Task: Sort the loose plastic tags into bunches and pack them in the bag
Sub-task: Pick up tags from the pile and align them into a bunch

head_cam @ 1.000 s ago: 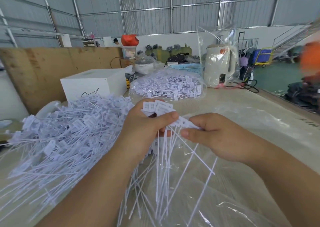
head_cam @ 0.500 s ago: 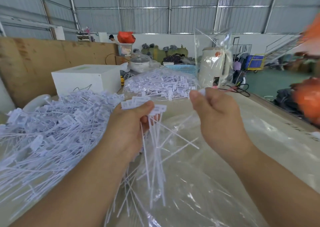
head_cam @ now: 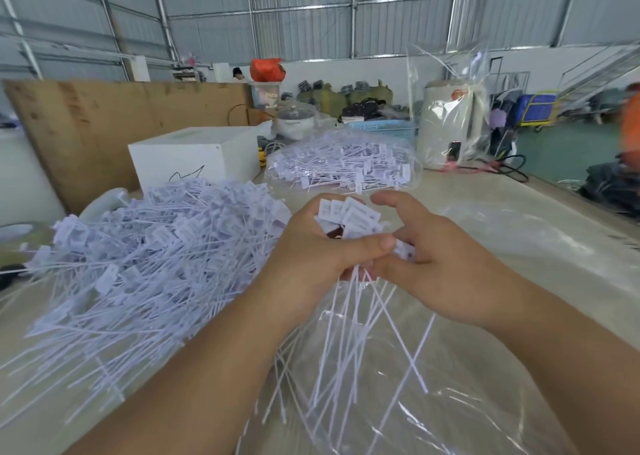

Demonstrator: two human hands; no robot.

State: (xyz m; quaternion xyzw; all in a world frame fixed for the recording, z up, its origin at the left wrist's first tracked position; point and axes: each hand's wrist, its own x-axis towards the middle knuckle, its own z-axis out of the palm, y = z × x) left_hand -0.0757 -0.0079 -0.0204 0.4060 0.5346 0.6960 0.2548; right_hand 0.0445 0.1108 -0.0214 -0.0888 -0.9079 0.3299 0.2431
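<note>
Bunch in progress: one more tag added.
Left hand (head_cam: 311, 250) grips tag bunch (head_cam: 349, 219); right hand (head_cam: 436, 264), apart half a second ago, now pinches a tag against it. Loose pile (head_cam: 145, 257) left of grip; bag (head_cam: 433, 385) beneath.

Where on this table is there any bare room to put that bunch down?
Bare tabletop lies to the right, between the full tag bag and the flat clear bag under the hands. The left side is crowded with the loose tag pile and white box.

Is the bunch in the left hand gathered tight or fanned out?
Gathered at the heads, fanned below: left hand grips the bunch, tails splaying downward.
</note>
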